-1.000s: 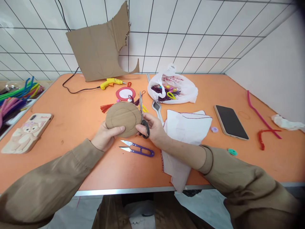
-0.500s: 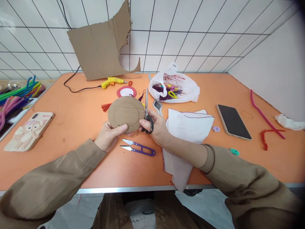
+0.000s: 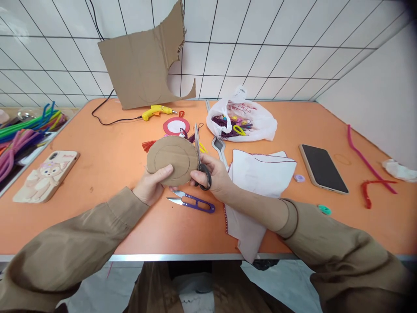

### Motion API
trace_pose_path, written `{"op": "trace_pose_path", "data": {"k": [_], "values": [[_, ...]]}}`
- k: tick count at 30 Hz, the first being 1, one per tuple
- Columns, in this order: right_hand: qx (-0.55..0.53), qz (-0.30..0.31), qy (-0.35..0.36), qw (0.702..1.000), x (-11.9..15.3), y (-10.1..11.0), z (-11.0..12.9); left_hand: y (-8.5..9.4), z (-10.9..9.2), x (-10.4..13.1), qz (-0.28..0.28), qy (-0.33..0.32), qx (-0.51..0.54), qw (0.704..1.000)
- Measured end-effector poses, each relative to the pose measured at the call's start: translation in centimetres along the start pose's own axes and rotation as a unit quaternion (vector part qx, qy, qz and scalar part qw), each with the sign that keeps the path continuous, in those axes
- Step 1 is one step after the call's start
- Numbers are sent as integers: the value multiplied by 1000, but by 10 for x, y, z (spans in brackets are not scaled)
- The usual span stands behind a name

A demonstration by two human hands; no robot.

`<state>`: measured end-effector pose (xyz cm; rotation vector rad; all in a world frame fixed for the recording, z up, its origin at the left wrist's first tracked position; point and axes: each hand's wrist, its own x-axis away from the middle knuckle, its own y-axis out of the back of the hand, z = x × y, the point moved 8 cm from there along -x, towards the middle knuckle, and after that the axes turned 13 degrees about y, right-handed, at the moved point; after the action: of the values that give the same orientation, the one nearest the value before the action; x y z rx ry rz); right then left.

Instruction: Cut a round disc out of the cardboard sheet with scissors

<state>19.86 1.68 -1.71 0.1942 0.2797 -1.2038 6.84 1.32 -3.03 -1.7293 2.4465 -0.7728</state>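
Well to the left of the left fingers, coloured stems (image 3: 19, 150) lie in a heap, and nearer them the cased phone (image 3: 47, 176) rests on the orange surface (image 3: 107, 178). Beyond the left fingers, the card (image 3: 140, 65) leans upright against the tiles, a curved piece cut out of its right side, with the yellow glue gun (image 3: 158, 111) in front of its lower edge. The left hand (image 3: 151, 184) pinches the disc (image 3: 172, 158), thumb flat on its top face and the other fingers tucked underneath; an oval line is marked inside its rim. Just beyond the disc are the red tassel (image 3: 148, 145) and the red ring (image 3: 176, 126) with a white middle. The snips (image 3: 195, 203) lie on the near side, between the two hands. At the disc's right rim, the right hand (image 3: 216, 174) has its fingers closed around the black handles of the scissors (image 3: 204, 176), whose blades point away from the person. Beyond the right fingers sits the white bag (image 3: 257, 121), open on dark threads; the cloth (image 3: 260, 174) lies partly under the right forearm. Farther right of these fingers come the lilac button (image 3: 299, 178), the black phone (image 3: 323, 168), the green bobbin (image 3: 325, 209) and the crossing pink stem (image 3: 368, 158) and red stem (image 3: 366, 195).
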Motion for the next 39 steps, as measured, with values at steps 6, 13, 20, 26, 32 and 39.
{"op": "trace_pose_path", "data": {"k": [6,13,20,26,32,39], "values": [[-42,-22,-11,999,-8,9,2,6,-4,1,-30,-28,-14,999],[0,4,1,1000,-2,17,23,13,-12,4,-84,-27,98,991],[41,-24,-54,997,24,-1,9,11,1,7,-95,31,162,982],[6,-51,-61,997,23,-17,9,5,7,8,-101,38,204,973],[-36,-31,-63,997,29,-23,3,0,6,10,-97,38,199,975],[-46,-34,-79,995,31,-21,-2,2,3,11,-112,28,156,981]]}}
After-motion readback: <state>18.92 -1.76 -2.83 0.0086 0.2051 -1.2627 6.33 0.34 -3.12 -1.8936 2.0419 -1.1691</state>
